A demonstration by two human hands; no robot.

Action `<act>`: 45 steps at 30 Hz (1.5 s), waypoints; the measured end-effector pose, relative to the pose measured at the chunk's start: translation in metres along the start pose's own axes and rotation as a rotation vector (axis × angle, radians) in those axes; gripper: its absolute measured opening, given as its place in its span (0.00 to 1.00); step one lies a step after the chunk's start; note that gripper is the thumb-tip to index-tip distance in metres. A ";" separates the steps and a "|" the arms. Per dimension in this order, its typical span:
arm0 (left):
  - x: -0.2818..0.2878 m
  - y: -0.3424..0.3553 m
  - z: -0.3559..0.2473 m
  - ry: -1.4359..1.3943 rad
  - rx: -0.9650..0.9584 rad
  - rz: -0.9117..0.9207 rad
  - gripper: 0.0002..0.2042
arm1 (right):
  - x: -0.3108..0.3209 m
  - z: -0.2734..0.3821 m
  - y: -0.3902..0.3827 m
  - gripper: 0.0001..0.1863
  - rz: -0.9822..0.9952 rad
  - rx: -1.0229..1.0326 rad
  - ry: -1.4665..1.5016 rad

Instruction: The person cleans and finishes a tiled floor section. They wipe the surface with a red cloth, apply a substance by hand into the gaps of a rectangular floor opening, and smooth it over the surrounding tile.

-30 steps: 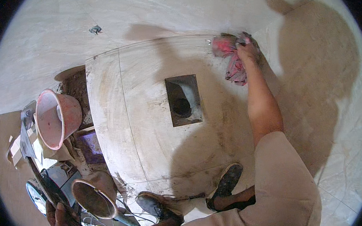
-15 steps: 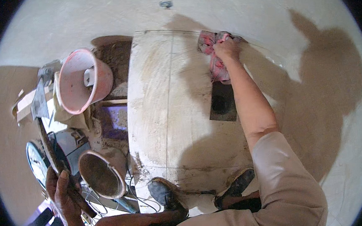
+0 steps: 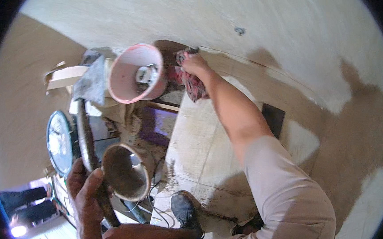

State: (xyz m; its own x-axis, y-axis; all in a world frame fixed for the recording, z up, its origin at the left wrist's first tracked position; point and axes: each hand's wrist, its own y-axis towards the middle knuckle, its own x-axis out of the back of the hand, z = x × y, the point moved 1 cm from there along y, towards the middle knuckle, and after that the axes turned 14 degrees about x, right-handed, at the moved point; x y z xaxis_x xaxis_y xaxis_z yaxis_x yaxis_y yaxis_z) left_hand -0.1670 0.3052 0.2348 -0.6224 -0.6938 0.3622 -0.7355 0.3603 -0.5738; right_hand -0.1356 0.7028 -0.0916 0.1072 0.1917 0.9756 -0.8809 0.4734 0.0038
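Note:
My right hand (image 3: 193,62) grips a red rag (image 3: 192,81) and presses it on the far left corner of a pale stone slab (image 3: 210,140) lying on the floor. My left hand (image 3: 86,191) is closed around the long handle of a trowel (image 3: 85,131), whose grey blade (image 3: 92,82) points away from me beside a pink bucket (image 3: 133,74). A dirty round bucket (image 3: 126,170) sits just right of the left hand. A dark rectangular cut-out (image 3: 275,117) in the slab shows behind my right forearm. My shoe (image 3: 184,211) rests on the slab's near edge.
A round plate-like disc (image 3: 60,142) lies at the left. A purple container (image 3: 158,124) and rubble sit between the buckets. Cables (image 3: 158,215) run by my shoe. Cardboard pieces (image 3: 66,77) lie beyond the trowel blade. Pale tiled floor (image 3: 283,37) surrounds the slab.
My right hand has carried the rag along the slab's far edge toward the pink bucket. The view has swung right to left, and the left hand with the trowel has come closer.

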 end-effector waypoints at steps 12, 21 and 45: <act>0.035 -0.040 0.014 -0.018 -0.370 0.065 0.26 | 0.048 0.004 -0.133 0.34 0.196 -0.128 0.027; 0.036 -0.076 0.033 -0.044 -0.186 0.021 0.23 | 0.019 0.052 -0.148 0.39 0.349 -0.078 -0.108; 0.005 -0.064 0.036 0.009 -0.185 -0.038 0.14 | 0.003 0.070 -0.499 0.29 0.342 0.166 0.327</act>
State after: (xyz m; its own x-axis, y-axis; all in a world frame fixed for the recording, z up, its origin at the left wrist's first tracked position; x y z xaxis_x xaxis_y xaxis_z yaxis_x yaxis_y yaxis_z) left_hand -0.1131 0.2564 0.2466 -0.5948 -0.7039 0.3883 -0.7948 0.4427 -0.4151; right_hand 0.2719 0.4070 -0.0750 -0.0849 0.5838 0.8074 -0.9494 0.1985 -0.2434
